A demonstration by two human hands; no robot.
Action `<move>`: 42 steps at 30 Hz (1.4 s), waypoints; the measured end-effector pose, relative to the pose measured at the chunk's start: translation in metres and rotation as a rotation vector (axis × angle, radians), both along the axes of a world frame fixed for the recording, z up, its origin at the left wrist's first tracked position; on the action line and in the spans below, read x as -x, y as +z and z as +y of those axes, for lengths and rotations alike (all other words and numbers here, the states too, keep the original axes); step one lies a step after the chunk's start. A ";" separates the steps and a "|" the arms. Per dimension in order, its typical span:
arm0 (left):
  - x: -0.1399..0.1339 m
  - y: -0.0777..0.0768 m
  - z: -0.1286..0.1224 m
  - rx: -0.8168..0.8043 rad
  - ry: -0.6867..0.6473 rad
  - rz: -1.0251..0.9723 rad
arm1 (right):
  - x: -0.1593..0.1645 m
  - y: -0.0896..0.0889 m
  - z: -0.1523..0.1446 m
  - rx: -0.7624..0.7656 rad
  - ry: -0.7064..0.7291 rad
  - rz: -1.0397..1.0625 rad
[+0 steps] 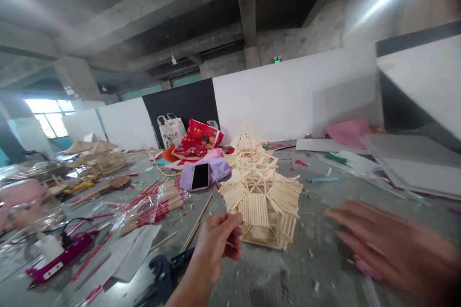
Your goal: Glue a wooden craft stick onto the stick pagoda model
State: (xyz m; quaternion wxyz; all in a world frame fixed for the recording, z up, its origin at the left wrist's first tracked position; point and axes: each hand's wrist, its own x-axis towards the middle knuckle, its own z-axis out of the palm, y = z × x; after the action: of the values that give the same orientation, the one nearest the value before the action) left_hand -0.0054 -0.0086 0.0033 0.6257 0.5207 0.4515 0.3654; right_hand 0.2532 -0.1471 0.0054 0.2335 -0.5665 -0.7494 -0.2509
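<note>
A tiered tower model (pixel 261 192) built of thin wooden sticks stands on the grey table (pixel 317 254). My left hand (pixel 216 244) is curled just left of its base, fingertips pinched at the lowest roof's edge; whether it grips a stick there I cannot tell. My right hand (pixel 389 244), blurred by motion, hovers flat with fingers stretched toward the tower from the right and holds nothing. Black-handled cutters (pixel 163 273) lie below my left wrist.
Left: packets of sticks in red-printed plastic (pixel 154 204), loose sticks (pixel 196 224), a magenta glue gun (pixel 57 259), white paper (pixel 135 252). Behind: a phone (pixel 200 176) on purple cloth, a red bag (pixel 198 140), another stick model (pixel 97 158). White boards (pixel 414 160) lie at the right.
</note>
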 end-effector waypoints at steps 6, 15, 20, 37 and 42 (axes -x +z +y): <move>-0.004 -0.001 -0.002 -0.016 0.051 0.001 | 0.087 0.041 0.069 0.363 0.186 -0.113; -0.002 -0.004 -0.002 -0.102 0.064 0.051 | 0.096 0.025 0.107 0.290 0.276 -0.135; -0.003 -0.003 -0.004 -0.129 0.067 0.047 | 0.097 0.027 0.108 0.314 0.302 -0.145; -0.004 -0.008 -0.001 -0.163 0.067 0.076 | 0.099 0.033 0.110 0.333 0.263 -0.132; -0.004 -0.009 -0.001 -0.193 0.070 0.108 | 0.100 0.032 0.112 0.289 0.278 -0.184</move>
State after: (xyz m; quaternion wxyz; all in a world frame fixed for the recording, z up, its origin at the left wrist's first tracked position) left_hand -0.0013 -0.0091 -0.0053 0.5342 0.5817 0.4651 0.4001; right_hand 0.1535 -0.0349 0.0370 0.1128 -0.4600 -0.8667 -0.1567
